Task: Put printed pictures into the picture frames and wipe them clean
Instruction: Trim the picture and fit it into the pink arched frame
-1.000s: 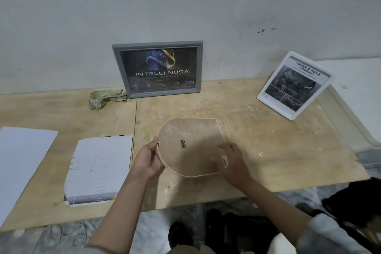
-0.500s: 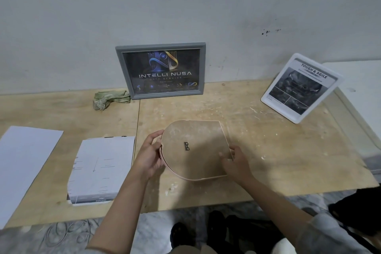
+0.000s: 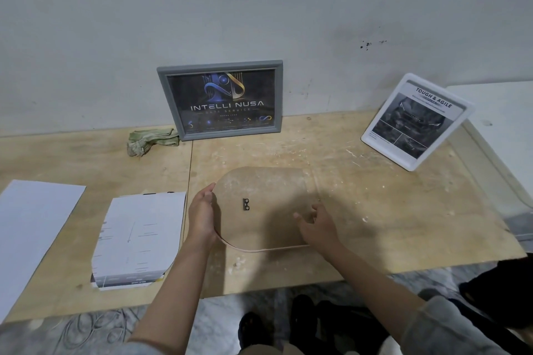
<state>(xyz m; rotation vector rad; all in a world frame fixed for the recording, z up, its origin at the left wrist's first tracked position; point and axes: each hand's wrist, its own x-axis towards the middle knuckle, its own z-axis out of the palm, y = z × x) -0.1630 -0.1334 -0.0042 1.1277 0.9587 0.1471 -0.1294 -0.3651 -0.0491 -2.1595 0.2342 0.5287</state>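
An arch-shaped picture frame [image 3: 268,190] lies face down on the wooden table [image 3: 375,210], its brown backing board up with a small black hanger near the middle. My left hand [image 3: 202,213] rests against its curved left edge with fairly straight fingers. My right hand [image 3: 317,225] lies on the board's right part, fingers spread and touching it. A grey frame [image 3: 220,99] with a dark printed picture leans on the wall. A white frame [image 3: 415,121] with a car print stands at the right. A printed sheet [image 3: 138,239] with a cut corner lies left of the arch frame.
A crumpled green cloth [image 3: 150,140] lies left of the grey frame. A blank white sheet [image 3: 31,228] covers the table's far left. A white surface [image 3: 501,124] adjoins the table on the right. Cables lie on the floor below the front edge.
My right hand has lifted from the frame's right edge and now lies on the backing board with fingers spread. My left hand's fingers have straightened along the left edge.
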